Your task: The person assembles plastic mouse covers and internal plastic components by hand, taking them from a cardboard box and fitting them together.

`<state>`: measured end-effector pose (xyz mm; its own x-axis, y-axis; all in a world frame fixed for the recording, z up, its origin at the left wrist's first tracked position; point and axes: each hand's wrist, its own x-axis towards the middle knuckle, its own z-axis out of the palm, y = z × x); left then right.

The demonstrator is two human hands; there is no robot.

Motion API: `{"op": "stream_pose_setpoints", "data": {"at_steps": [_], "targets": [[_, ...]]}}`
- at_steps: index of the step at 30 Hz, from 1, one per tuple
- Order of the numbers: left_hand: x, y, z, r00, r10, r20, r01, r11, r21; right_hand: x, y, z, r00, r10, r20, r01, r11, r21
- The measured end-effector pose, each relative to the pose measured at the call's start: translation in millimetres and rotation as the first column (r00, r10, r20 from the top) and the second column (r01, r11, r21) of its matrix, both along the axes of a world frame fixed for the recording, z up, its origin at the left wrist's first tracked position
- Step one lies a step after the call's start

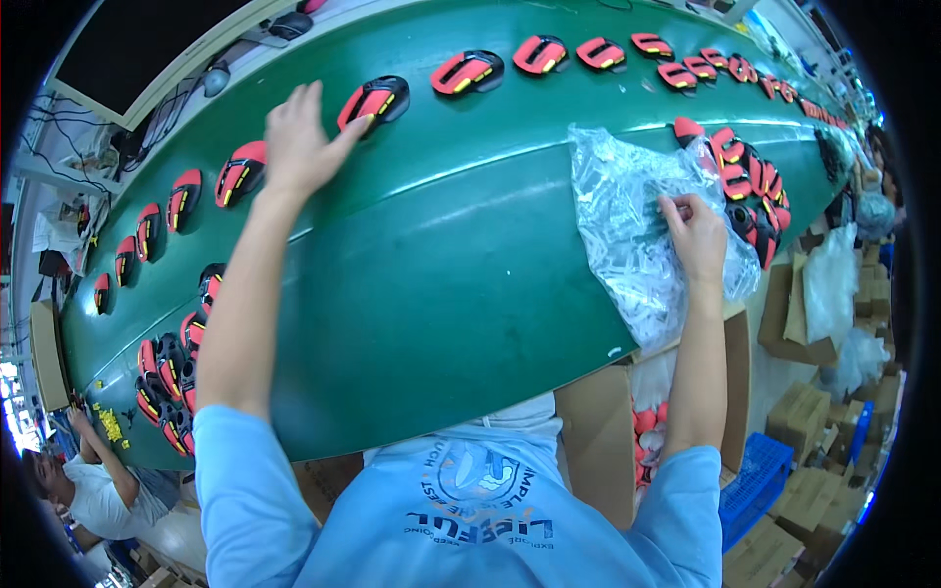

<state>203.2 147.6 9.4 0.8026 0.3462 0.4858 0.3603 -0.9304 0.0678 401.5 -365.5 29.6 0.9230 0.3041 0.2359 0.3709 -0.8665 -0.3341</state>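
Observation:
My left hand (302,145) reaches over the far part of the green table, fingers stretched and thumb spread. Its thumb tip is at the near edge of a red and black oval piece (376,104) with yellow strips; I cannot tell whether they touch. My right hand (700,235) is over a crumpled clear plastic bag (627,211), with thumb and fingers closed together. Whatever those fingers hold, if anything, is too small to make out. Small clear bits show in the lower part of the bag.
Similar oval pieces, such as this one (468,73), form a long curved row on the green table (441,294). Piles of them lie right (750,181) and left (167,377). A cardboard box (598,441) stands under the near edge. Another person (108,480) works at lower left.

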Motion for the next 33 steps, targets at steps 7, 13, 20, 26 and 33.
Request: {"op": "stream_pose_setpoints", "data": {"at_steps": [7,13,20,26,33], "targets": [[40,-4,-17,0.98,0.159,-0.118,-0.179,0.967,-0.18,-7,27,-2,0.978,0.204,-0.033,-0.195,0.965,0.174],[-69,-145,23,0.932,-0.346,0.103,0.356,0.831,-0.428,-121,44,30,0.92,0.37,-0.131,-0.182,0.698,0.693],[-127,-215,3,0.926,-0.348,0.145,0.375,0.805,-0.46,-190,137,-2,0.694,0.72,0.009,-0.598,0.569,0.564],[-133,-215,-4,0.882,-0.439,0.171,0.471,0.817,-0.334,-197,133,3,0.714,0.7,0.02,-0.655,0.656,0.374],[-126,-204,2,0.859,-0.507,0.075,0.509,0.829,-0.232,-203,106,6,0.595,0.797,-0.102,-0.79,0.603,0.106]]}}
